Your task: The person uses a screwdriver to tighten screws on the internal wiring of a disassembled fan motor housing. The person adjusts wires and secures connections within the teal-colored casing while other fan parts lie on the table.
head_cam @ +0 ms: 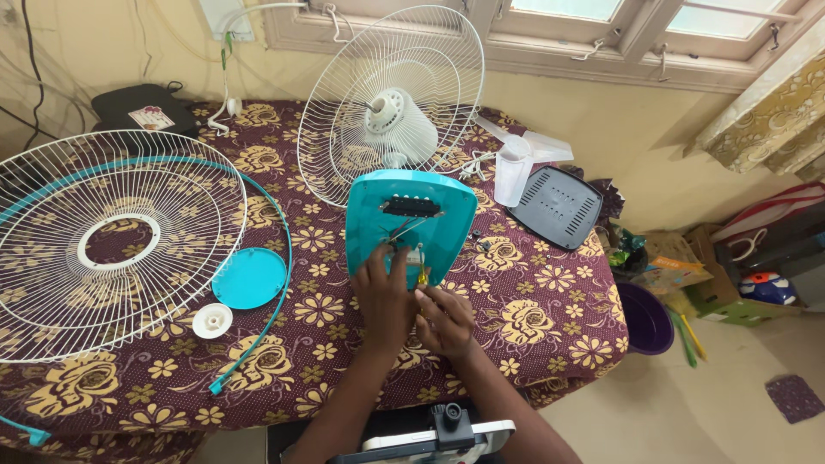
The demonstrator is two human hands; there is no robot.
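The left hand (384,292) grips the lower edge of a teal fan base (411,222) tilted up on the floral worktop (533,318); the right hand (444,320) is closed around a yellow-handled screwdriver (422,277) at its underside; a white fan grille (103,241) lies to the left.

Small pale label (151,117) on black case (142,106); cardboard boxes (679,253) on floor.

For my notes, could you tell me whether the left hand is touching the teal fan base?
Touching: the head view shows the left hand with fingers resting on the teal fan base.
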